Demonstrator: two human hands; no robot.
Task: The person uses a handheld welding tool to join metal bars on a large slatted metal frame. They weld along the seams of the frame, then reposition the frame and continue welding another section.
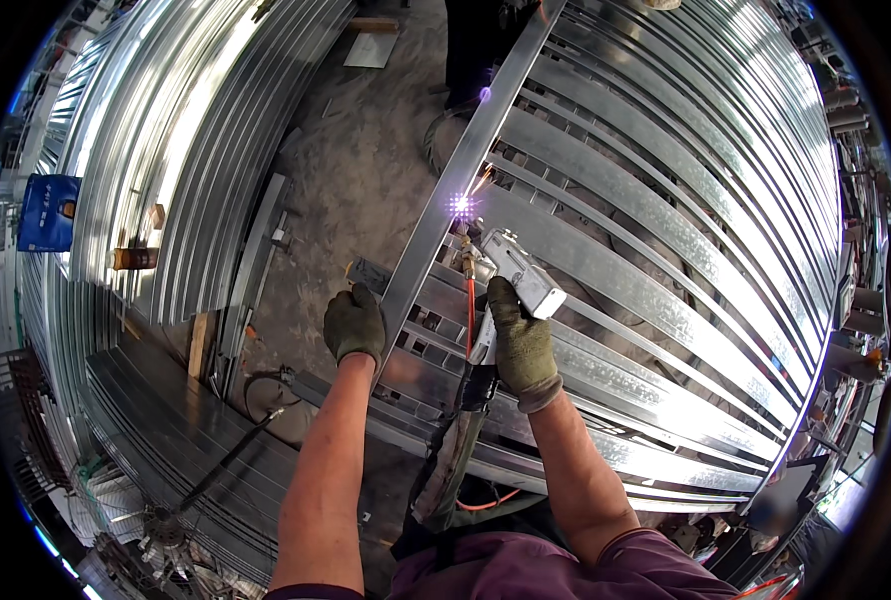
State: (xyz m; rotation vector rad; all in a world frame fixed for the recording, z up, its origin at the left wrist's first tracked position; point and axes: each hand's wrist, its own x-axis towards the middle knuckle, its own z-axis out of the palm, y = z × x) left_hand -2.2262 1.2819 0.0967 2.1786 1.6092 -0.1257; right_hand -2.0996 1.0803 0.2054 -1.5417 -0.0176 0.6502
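Both my hands wear dark green work gloves. In my right hand (524, 345) is a silver handheld welding gun (521, 272), its nozzle pointing up and left. A bright violet-white weld spot (462, 205) with orange sparks glows at its tip, where a flat slat (541, 228) meets the long edge bar (418, 250) of a metal frame. My left hand (355, 326) is closed beside that edge bar, just below a dark short piece (374, 275) with an orange tip. Whether the fingers grip that piece is hidden.
An orange-red hose (471, 318) and a thick sleeved cable (448, 465) run from the gun toward my body. Long metal profiles (201, 150) are stacked at left, with a blue packet (50, 213) and a brown roll (135, 259). Dark clothing (476, 45) shows at the top.
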